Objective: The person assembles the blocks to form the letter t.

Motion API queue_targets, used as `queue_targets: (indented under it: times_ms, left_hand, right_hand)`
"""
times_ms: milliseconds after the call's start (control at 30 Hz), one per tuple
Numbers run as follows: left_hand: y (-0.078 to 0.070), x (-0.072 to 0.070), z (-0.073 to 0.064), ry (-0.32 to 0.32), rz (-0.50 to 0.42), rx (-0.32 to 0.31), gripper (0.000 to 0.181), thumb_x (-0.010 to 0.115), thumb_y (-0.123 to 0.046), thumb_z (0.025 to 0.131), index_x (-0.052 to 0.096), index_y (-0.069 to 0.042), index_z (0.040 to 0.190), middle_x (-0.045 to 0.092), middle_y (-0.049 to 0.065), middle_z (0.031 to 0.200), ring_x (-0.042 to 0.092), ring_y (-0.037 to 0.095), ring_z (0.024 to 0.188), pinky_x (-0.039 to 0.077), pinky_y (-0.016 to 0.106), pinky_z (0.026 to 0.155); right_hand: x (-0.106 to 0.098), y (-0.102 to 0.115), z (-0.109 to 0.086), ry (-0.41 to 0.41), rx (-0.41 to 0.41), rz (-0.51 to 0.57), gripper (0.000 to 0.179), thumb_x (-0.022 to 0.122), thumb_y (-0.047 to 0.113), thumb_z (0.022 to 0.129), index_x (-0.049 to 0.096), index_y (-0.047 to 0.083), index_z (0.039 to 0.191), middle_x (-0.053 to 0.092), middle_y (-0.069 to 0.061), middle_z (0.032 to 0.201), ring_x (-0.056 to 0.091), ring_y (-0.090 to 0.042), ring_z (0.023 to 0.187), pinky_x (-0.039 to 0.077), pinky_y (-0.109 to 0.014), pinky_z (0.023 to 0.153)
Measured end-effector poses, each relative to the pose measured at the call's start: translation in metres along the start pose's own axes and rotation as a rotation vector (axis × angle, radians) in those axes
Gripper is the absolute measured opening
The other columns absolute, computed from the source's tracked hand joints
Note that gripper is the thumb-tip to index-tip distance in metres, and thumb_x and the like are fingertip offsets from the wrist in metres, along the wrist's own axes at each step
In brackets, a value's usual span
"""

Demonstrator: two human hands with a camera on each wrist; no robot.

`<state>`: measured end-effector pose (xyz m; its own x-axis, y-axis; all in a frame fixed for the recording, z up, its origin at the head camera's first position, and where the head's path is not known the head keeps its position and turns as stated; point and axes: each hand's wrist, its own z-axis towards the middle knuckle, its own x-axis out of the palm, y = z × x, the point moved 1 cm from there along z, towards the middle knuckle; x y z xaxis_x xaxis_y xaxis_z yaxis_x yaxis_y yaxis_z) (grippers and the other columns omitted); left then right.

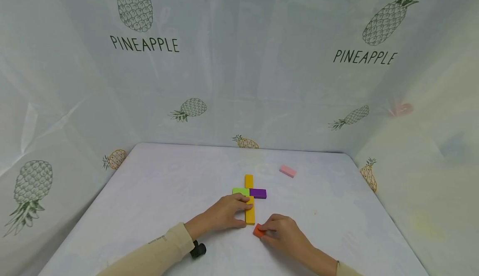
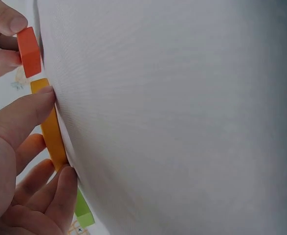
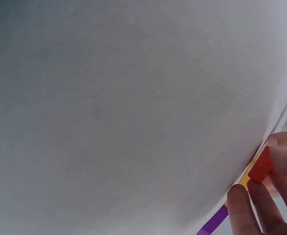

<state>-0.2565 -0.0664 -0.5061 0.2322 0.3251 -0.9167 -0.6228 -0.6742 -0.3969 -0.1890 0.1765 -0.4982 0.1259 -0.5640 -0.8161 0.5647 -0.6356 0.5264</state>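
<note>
A long yellow block [image 1: 250, 211] lies lengthwise on the table. My left hand [image 1: 226, 211] holds it, with the thumb [image 2: 33, 107] at its near end and the fingertips toward its far end. Between thumb and fingers, my right hand [image 1: 284, 232] pinches an orange-red block [image 1: 258, 230] just off the yellow block's near end; the same orange-red block [image 3: 261, 165] shows in the right wrist view. Beyond the left fingers lie a lime green block [image 1: 240, 191], partly covered by that hand, and a purple block [image 1: 258, 193] beside it. Another yellow block [image 1: 248, 181] extends from them toward the back.
A pink block [image 1: 287, 171] lies apart at the back right of the white table [image 1: 168, 176]. Something small and black [image 1: 198, 250] shows beside the left wrist. Behind the table hangs a pale cloth [image 1: 247, 60] printed with pineapples.
</note>
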Motion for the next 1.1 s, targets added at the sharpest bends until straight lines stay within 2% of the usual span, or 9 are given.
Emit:
queue_targets:
  times_ms: [433, 1100]
  left_hand:
    - [-0.002, -0.002, -0.002, -0.012, -0.008, 0.034, 0.058, 0.086, -0.034, 0.092, 0.069, -0.016, 0.143, 0.06, -0.001, 0.152, 0.057, 0.017, 0.138, 0.048, 0.04, 0.117]
    - [0.0, -0.002, -0.001, -0.008, -0.009, 0.026, 0.059, 0.087, -0.034, 0.091, 0.068, -0.017, 0.144, 0.061, -0.001, 0.151, 0.057, 0.017, 0.137, 0.048, 0.039, 0.116]
  right_hand:
    - [0.004, 0.004, 0.006, -0.003, -0.039, -0.049, 0.016, 0.091, 0.013, 0.085, 0.087, 0.013, 0.1, 0.077, 0.012, 0.091, 0.066, 0.002, 0.081, 0.06, -0.022, 0.077]
    - [0.009, 0.008, 0.011, 0.003, -0.042, -0.067, 0.016, 0.093, 0.015, 0.083, 0.087, 0.01, 0.098, 0.075, 0.012, 0.085, 0.06, 0.004, 0.075, 0.058, -0.02, 0.072]
